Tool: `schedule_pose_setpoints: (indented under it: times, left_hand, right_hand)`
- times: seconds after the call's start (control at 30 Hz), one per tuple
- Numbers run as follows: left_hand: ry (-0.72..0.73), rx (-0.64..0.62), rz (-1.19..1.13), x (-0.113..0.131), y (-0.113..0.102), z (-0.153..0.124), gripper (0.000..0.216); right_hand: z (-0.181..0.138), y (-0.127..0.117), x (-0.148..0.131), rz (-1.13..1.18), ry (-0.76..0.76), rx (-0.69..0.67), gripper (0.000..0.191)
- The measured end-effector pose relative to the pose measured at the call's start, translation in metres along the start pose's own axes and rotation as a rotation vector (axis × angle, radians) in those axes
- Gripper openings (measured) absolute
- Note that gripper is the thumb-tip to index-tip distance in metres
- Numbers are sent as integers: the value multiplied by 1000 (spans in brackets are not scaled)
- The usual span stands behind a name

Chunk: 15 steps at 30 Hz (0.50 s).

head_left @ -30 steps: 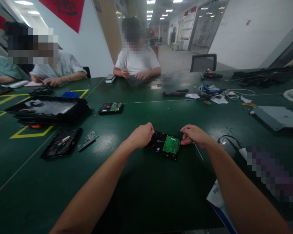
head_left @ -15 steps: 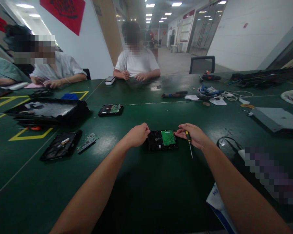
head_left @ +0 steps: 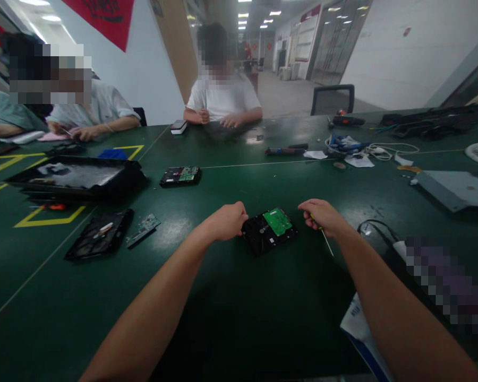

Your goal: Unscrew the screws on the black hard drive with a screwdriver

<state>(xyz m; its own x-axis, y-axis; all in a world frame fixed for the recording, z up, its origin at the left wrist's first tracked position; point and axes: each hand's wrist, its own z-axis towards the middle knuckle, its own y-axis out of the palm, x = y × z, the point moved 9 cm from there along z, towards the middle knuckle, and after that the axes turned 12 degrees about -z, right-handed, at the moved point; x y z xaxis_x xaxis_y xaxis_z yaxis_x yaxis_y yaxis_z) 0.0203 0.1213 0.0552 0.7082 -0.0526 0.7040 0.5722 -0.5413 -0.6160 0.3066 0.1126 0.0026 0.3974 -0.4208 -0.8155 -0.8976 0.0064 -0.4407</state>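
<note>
A black hard drive [head_left: 263,236] with a green circuit board [head_left: 277,221] facing up lies on the dark green table [head_left: 239,297] in front of me, turned at an angle. My left hand [head_left: 225,222] is closed on the drive's left edge. To the drive's right, my right hand [head_left: 322,216] is closed around a thin screwdriver [head_left: 326,242], whose shaft points down and toward me, just clear of the drive.
Another hard drive [head_left: 180,175] lies farther back. A black tray [head_left: 75,178], an opened drive case [head_left: 99,233] and a loose circuit board [head_left: 143,229] sit at left. Cables and tools [head_left: 350,148] lie at back right, a metal plate [head_left: 456,188] at right. Three people sit across the table.
The hard drive has been turned on the table, its right end swinging away from me. My right hand has come off the drive's edge and drawn slightly right with the screwdriver.
</note>
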Motion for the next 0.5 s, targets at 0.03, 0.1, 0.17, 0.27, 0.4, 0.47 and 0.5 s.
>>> schedule_pose_setpoints:
  times: [0.03,0.1,0.17,0.27,0.4,0.47,0.5]
  left_hand:
    - [6,-8,41,2,1,-2,18]
    - [40,-15,146,6,2,-4,19]
    - [93,-5,253,11,1,-6,20]
    - [154,25,352,15,0,-7,20]
    - [166,8,358,19,2,-13,19]
    - [193,-25,337,25,6,-19,16]
    - [207,-55,310,28,9,-21,13]
  right_hand:
    - [-3,2,1,-38,14,-36,7]
    - [-12,7,2,-123,48,-131,6]
    - [-20,11,6,-178,100,-202,4]
    - [-26,17,8,-86,128,-257,10]
    - [-18,18,5,24,82,-220,13]
    - [-14,17,4,62,68,-206,12]
    - [-13,17,3,74,64,-198,11]
